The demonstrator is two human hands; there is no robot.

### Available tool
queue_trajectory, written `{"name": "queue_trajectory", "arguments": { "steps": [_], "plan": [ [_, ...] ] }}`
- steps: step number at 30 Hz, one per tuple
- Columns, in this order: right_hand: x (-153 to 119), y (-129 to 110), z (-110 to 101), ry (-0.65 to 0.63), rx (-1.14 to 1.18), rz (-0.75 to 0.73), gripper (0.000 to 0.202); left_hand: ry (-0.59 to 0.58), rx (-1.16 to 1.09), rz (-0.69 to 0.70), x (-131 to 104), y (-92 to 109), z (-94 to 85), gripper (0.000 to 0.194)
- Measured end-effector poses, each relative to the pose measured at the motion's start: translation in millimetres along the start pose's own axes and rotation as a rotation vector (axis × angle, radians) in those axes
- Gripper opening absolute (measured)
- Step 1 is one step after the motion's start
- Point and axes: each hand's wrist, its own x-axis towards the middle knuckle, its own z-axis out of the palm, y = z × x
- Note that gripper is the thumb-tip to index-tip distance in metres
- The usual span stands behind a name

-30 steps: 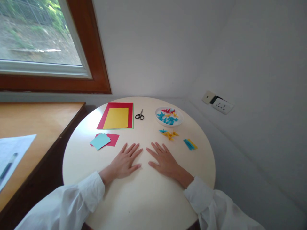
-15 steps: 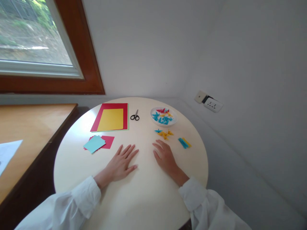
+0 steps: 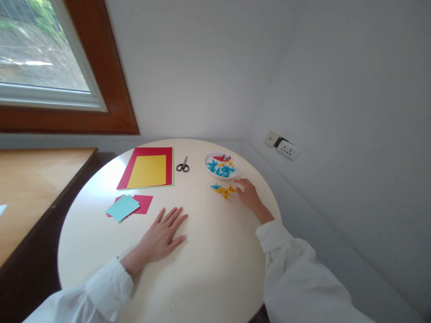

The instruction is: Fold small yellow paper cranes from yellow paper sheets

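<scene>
My left hand point(image 3: 160, 237) lies flat on the round white table point(image 3: 202, 264), fingers spread, holding nothing. Just right of a small group of yellow paper cranes point(image 3: 225, 192) and one blue crane point(image 3: 216, 186), my right hand point(image 3: 248, 194) is reaching with its thumb and forefinger apart and nothing visible between them. Behind them stands a round white dish point(image 3: 206, 168) of red, blue and yellow cranes. The blue and yellow strips are hidden, with my right hand over that spot.
Black-handled scissors point(image 3: 183, 166) lie left of the dish. Further left are a yellow sheet point(image 3: 148, 170) on larger red paper and light blue squares point(image 3: 123, 207) over red ones. A wooden desk point(image 3: 43, 179) and wall socket point(image 3: 288, 149) flank the table.
My right hand has moved forward and right, to the right side of the loose cranes, covering where the strips lay. My left hand stays flat on the table. The view has shifted slightly.
</scene>
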Motion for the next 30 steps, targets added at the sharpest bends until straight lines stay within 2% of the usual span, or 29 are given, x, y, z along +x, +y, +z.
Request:
{"name": "queue_trajectory", "arguments": {
  "steps": [5, 10, 19, 30],
  "plan": [
    [7, 2, 0, -0.079, -0.012, 0.081, 0.023, -0.019, -0.008, -0.009, 0, -1, 1.9, 0.061],
    [5, -1, 7, -0.089, -0.005, 0.144, 0.018, -0.001, -0.015, -0.013, 0, -1, 3.2, 0.06],
    [5, -2, 12, -0.088, 0.039, 0.136, 0.017, 0.04, -0.023, 0.001, -1, -4, 7.9, 0.06],
    [9, -3, 9, -0.115, 0.0, 0.161, 0.014, 0.019, -0.021, -0.013, -1, -3, 6.5, 0.059]
  ]
}}
